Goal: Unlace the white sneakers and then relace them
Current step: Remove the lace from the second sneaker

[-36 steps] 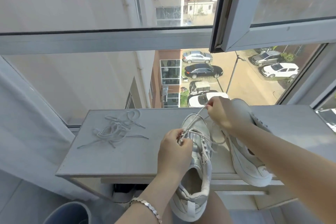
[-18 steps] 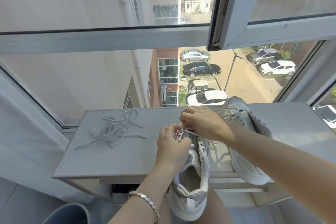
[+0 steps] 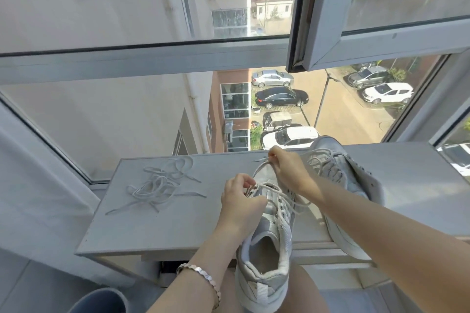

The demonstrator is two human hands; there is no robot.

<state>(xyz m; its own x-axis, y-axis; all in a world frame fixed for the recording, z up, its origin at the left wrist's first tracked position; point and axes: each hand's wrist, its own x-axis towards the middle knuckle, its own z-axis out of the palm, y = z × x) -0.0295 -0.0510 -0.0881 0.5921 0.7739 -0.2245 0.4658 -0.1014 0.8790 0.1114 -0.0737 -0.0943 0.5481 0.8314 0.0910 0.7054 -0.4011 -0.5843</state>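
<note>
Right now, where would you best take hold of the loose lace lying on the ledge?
Pinch the loose lace at its tangled middle, coming straight down from above: it lies flat on the ledge, and its thin ends trail outward.

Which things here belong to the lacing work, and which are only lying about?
Job: near sneaker, far sneaker, threaded lace pinched by left hand and right hand, loose laces on ledge.
Lying about: blue bin, parked cars outside.
</note>
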